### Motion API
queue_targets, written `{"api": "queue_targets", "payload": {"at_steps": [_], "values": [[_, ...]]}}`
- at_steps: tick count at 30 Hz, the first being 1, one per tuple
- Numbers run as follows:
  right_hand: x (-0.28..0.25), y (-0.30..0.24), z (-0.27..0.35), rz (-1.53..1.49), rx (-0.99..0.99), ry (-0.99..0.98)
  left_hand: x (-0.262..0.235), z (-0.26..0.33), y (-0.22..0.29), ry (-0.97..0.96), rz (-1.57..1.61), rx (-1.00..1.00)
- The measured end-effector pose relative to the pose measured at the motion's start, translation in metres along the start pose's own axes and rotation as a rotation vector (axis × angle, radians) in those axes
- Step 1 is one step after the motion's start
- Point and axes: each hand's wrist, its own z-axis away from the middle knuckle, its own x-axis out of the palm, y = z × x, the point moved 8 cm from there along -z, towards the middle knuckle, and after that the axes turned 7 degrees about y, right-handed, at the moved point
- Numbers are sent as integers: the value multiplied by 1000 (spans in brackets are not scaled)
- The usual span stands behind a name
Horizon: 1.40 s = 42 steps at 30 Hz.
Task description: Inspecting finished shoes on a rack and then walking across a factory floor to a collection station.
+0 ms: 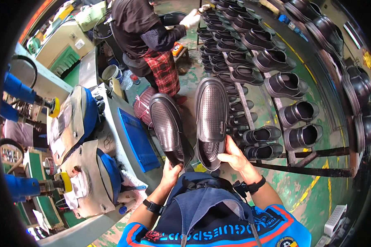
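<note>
The left shoe is being gripped at its heel end by the left hand, and the right shoe is being gripped at the right side of its heel by the right hand. Both black shoes are being held up side by side before the body, with their toes pointed away; whether their heels are being touched together cannot be told. A red bundle is being partly covered by the left shoe. To the right, rows of black shoes are being carried by a rack. Ahead, a gloved hand is being held near the rack by another person.
</note>
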Motion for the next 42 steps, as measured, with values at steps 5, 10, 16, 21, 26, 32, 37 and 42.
{"api": "queue_targets", "payload": {"at_steps": [5, 10, 16, 21, 26, 32, 37, 42], "values": [[-15, 4, -2, 18, 17, 83, 1, -5, 0, -21, -87, -3], [-30, 12, -8, -1, -40, 112, 3, -10, -7, -47, -99, -34], [-31, 9, -15, -2, 44, 136, 2, -19, -10, -75, -100, -28], [-45, 14, -23, -10, -6, 127, 3, -23, -10, -76, -111, -52], [-45, 15, -25, -22, 5, 75, 11, -28, -7, -102, -113, -99], [-29, 12, -24, -60, 11, 34, 20, -31, -8, -163, -245, -145], [-26, 11, -19, -60, 48, 41, 24, -29, -4, -207, -244, -113], [-24, 10, -17, -43, -53, -51, 21, -26, -10, -184, -264, -127]]}}
